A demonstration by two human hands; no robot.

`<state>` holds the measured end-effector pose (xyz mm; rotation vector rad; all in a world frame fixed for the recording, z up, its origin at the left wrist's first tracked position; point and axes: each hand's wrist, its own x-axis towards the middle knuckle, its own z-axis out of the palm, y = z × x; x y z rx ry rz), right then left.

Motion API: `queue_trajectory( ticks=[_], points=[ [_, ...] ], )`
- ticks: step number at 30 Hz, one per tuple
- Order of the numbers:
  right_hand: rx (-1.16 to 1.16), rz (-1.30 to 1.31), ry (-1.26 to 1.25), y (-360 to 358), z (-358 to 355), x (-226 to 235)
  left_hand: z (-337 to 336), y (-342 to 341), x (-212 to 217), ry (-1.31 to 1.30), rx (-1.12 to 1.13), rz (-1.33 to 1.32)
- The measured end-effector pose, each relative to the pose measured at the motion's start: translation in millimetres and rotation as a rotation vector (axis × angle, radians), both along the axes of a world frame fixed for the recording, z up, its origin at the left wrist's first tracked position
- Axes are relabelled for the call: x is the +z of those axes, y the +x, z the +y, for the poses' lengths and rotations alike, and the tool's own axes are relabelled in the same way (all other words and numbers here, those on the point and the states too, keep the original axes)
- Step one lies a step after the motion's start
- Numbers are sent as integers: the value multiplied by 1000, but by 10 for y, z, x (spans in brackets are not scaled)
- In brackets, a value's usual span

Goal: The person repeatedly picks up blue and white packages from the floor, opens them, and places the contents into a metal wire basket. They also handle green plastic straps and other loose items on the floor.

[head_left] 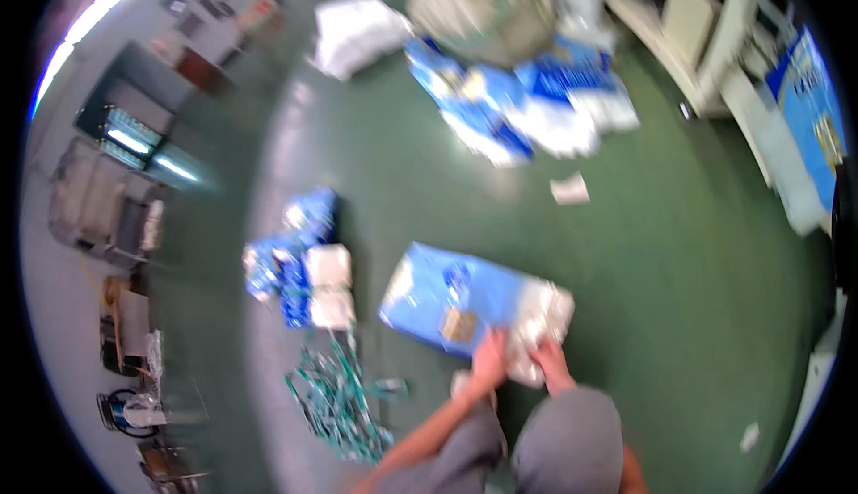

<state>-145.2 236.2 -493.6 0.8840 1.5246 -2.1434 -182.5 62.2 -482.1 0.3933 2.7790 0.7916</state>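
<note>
A flat, folded stack of blue and white plastic bags [420, 293] lies on the green floor in front of my knees. Its blue part is on the left and its crumpled whitish end on the right. My left hand [489, 360] grips the near edge, about where the blue meets the white. Close by on the right, my right hand [551, 364] has its fingers closed on the whitish end. The picture is slightly smeared, so the fingertips are hard to make out.
To the left lie blue and white folded bundles [331, 284] and a tangle of green strapping [335, 396]. Farther off are loose blue and white bags [545, 105], a big beige sack [483, 7] and a white sack [357, 34]. A machine frame [697, 38] stands at the far right.
</note>
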Motion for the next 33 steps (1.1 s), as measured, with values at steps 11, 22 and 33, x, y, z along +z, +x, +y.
queue_trajectory(
  ticks=[11, 22, 33],
  points=[
    [-10, 242, -42, 88, -117, -478, 38, -237, -73, 234, 149, -327],
    [75, 232, -657, 1, -250, 193, -112, -387, 370, 302, 304, -275],
    [6, 168, -85, 193, 162, -157, -419, -557, 662, 257, 314, -470]
  ],
)
